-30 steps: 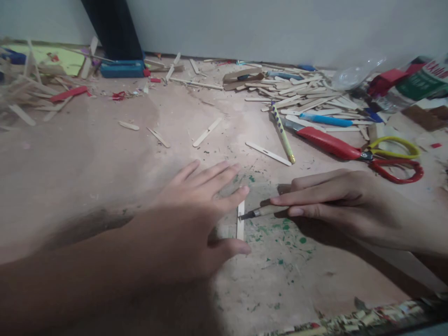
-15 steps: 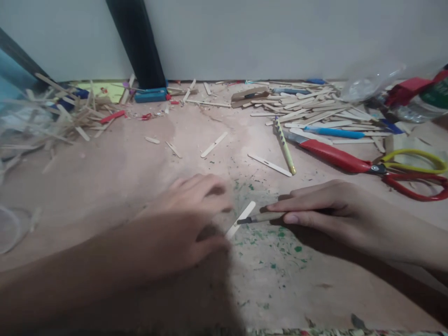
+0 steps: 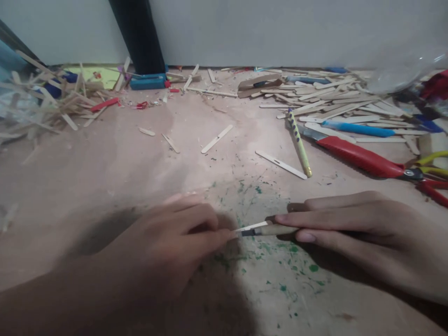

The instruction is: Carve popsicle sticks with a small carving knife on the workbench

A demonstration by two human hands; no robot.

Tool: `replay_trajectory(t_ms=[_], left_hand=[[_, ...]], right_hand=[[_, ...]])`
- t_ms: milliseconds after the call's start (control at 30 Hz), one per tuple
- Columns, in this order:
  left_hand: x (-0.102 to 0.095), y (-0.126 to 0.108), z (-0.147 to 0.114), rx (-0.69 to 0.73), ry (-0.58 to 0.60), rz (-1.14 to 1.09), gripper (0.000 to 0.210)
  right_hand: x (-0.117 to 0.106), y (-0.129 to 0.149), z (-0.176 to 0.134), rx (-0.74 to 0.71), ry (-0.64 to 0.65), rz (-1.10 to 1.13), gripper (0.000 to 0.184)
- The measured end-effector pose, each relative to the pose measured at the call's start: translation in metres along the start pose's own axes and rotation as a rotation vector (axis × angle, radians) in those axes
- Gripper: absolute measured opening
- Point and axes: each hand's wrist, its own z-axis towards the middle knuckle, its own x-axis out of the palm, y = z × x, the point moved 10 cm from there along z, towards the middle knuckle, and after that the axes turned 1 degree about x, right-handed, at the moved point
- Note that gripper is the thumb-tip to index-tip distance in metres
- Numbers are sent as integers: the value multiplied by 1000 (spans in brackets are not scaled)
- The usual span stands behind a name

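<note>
My left hand (image 3: 185,242) is closed, thumb and fingers pinching one end of a pale popsicle stick (image 3: 255,226) low over the tabletop. Between the thumb and fingers of my right hand (image 3: 353,238) is a slim carving tool (image 3: 276,230) with a wooden handle and a dark tip. That tip points left and meets the stick close to my left fingertips. The stick's near end is hidden by my left hand, and the tool's very point is hard to make out.
Beyond my hands lie a slotted popsicle stick (image 3: 282,164), a dotted yellow pencil (image 3: 299,142) and red-and-yellow scissors (image 3: 364,158). Piles of sticks (image 3: 336,100) fill the back right and back left. A dark post (image 3: 140,37) stands at the wall; green flecks dot the table.
My left hand has closed on the stick, which has turned from slanting to nearly level, in line with the tool. The view has shifted slightly; my right hand keeps its hold.
</note>
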Motion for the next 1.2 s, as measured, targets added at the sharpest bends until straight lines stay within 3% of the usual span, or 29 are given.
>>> replay_trajectory(t_ms=[167, 333, 500, 633, 733, 833, 1033, 1200], left_hand=[[3, 1, -7, -35, -67, 15, 29], [5, 6, -8, -60, -133, -40, 32], [5, 6, -8, -87, -129, -75, 30], [8, 5, -10, -119, -93, -103, 34], [8, 10, -10, -178, -109, -112, 36], [6, 6, -6, -105, -121, -108, 37], [4, 5, -4, -107, -99, -89, 35], [4, 6, -6, -110, -82, -89, 29]], right_hand=[[3, -9, -13, 20, -50, -58, 43], [22, -3, -7, -10, 23, -241, 63], [30, 2, 2, -34, 69, -269, 64], [24, -6, -14, -33, 82, -281, 60], [12, -17, -31, -2, -5, -229, 47], [7, -19, -40, -4, -63, -189, 55], [7, -4, -18, -12, 13, -85, 74], [4, 1, -16, 2, 6, -271, 60]])
